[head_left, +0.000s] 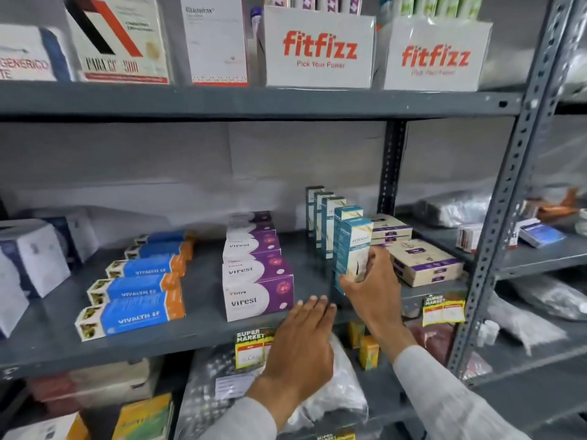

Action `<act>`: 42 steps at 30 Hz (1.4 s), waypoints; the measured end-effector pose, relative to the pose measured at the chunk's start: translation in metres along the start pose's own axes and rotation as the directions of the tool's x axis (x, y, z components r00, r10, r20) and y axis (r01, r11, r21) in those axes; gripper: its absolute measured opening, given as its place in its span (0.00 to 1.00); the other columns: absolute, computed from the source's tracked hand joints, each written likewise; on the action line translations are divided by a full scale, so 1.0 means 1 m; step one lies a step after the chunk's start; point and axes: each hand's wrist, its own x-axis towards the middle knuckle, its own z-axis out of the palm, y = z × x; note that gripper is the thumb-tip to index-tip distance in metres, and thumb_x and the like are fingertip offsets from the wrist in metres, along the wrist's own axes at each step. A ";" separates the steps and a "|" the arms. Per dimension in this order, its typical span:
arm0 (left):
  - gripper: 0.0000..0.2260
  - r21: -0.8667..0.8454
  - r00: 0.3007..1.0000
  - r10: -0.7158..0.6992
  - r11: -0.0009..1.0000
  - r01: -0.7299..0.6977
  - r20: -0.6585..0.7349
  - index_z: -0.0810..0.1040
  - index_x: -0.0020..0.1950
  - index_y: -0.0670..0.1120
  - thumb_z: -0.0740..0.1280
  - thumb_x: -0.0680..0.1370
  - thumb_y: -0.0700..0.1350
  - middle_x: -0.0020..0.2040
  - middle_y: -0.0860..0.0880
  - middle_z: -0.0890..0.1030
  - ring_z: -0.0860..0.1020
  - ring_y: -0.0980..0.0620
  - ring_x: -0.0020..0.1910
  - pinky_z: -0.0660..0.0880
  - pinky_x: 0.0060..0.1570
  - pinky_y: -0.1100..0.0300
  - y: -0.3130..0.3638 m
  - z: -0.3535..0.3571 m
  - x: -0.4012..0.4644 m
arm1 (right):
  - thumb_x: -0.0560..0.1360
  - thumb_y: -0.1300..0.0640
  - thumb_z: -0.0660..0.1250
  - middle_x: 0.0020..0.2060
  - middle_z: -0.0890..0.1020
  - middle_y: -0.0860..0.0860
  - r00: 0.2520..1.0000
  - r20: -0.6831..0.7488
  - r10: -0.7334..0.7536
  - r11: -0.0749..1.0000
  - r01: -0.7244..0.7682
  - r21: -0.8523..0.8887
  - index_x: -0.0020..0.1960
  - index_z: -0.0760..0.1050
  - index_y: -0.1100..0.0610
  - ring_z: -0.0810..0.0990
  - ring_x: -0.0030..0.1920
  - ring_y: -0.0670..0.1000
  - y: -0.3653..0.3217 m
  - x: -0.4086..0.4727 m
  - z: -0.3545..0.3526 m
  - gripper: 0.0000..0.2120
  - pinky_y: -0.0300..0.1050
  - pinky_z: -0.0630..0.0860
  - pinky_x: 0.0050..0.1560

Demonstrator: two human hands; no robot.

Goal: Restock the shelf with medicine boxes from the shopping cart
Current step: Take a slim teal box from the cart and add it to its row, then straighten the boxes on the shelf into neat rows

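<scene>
My right hand (373,279) grips a tall teal medicine box (351,249) standing upright at the front of a row of matching teal boxes (324,214) on the grey middle shelf (197,331). My left hand (301,347) holds nothing; its flat fingers rest on the shelf's front edge, just left of the held box. Purple and white Viresi boxes (257,293) form a row to the left. Blue and orange Vivalyn boxes (133,312) lie further left. The shopping cart is out of view.
Beige boxes with purple bands (425,263) lie right of the teal row. Two Fitfizz display cartons (319,47) stand on the upper shelf. A grey upright post (505,192) bounds the bay. Plastic bags and yellow price tags (251,347) hang below.
</scene>
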 end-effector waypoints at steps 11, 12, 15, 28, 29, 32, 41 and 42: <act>0.26 -0.099 0.999 -0.013 0.995 0.010 -0.033 0.63 0.81 0.49 0.56 0.82 0.50 0.82 0.48 0.63 0.59 0.50 0.82 0.48 0.79 0.58 -0.002 -0.010 0.003 | 0.67 0.53 0.80 0.57 0.78 0.50 0.999 0.035 0.000 1.000 0.001 -0.015 0.72 0.60 0.48 0.79 0.53 0.50 0.007 -0.016 -0.002 0.40 0.43 0.76 0.48; 0.26 -0.137 0.998 -0.021 0.990 0.013 -0.051 0.63 0.81 0.50 0.56 0.82 0.51 0.82 0.50 0.64 0.60 0.52 0.81 0.49 0.78 0.61 -0.002 -0.015 0.000 | 0.68 0.53 0.79 0.58 0.77 0.49 0.999 0.036 0.015 1.000 -0.015 -0.003 0.74 0.59 0.48 0.79 0.54 0.49 0.007 -0.019 -0.004 0.42 0.47 0.78 0.52; 0.23 -0.229 0.989 -0.046 0.973 0.014 -0.139 0.70 0.77 0.54 0.59 0.82 0.53 0.78 0.55 0.70 0.67 0.57 0.77 0.58 0.75 0.64 -0.011 -0.037 -0.019 | 0.71 0.55 0.76 0.58 0.75 0.49 0.999 -0.049 0.008 1.000 -0.007 0.013 0.75 0.61 0.49 0.75 0.55 0.47 0.001 -0.033 -0.011 0.37 0.51 0.78 0.56; 0.16 -0.300 0.767 -0.388 0.917 0.265 -0.511 0.83 0.66 0.49 0.68 0.79 0.47 0.64 0.54 0.84 0.81 0.58 0.64 0.77 0.65 0.58 -0.176 -0.154 -0.187 | 0.74 0.58 0.68 0.48 0.77 0.46 0.882 0.046 -0.470 0.840 0.430 0.332 0.59 0.77 0.54 0.77 0.48 0.43 -0.152 -0.132 0.084 0.14 0.31 0.74 0.48; 0.17 -0.311 0.721 -0.427 0.902 0.299 -0.545 0.82 0.67 0.49 0.69 0.78 0.47 0.64 0.55 0.83 0.80 0.59 0.63 0.76 0.65 0.59 -0.194 -0.162 -0.201 | 0.74 0.57 0.68 0.47 0.77 0.45 0.866 0.074 -0.495 0.815 0.432 0.386 0.59 0.77 0.53 0.78 0.48 0.43 -0.171 -0.141 0.099 0.13 0.32 0.74 0.48; 0.20 -0.385 0.547 -0.566 0.823 0.417 -0.617 0.79 0.70 0.49 0.68 0.77 0.46 0.65 0.58 0.79 0.75 0.64 0.64 0.72 0.65 0.64 -0.248 -0.188 -0.241 | 0.71 0.59 0.70 0.47 0.79 0.45 0.825 0.189 -0.532 0.779 0.390 0.491 0.58 0.78 0.51 0.80 0.47 0.47 -0.222 -0.171 0.146 0.15 0.41 0.80 0.47; 0.30 -0.786 0.354 -0.891 0.427 0.447 -0.283 0.54 0.83 0.55 0.62 0.84 0.55 0.82 0.55 0.60 0.61 0.55 0.79 0.59 0.74 0.54 -0.381 -0.234 -0.295 | 0.74 0.52 0.72 0.70 0.71 0.37 0.717 0.598 -0.359 0.867 0.019 0.499 0.76 0.63 0.40 0.72 0.68 0.39 -0.336 -0.247 0.278 0.34 0.45 0.75 0.68; 0.29 -0.832 0.367 -0.904 0.371 0.413 -0.220 0.53 0.83 0.56 0.60 0.84 0.57 0.80 0.58 0.61 0.61 0.57 0.78 0.59 0.73 0.55 -0.388 -0.236 -0.294 | 0.74 0.51 0.73 0.68 0.69 0.34 0.713 0.621 -0.325 0.873 -0.026 0.486 0.76 0.60 0.37 0.71 0.67 0.37 -0.345 -0.249 0.286 0.36 0.42 0.74 0.67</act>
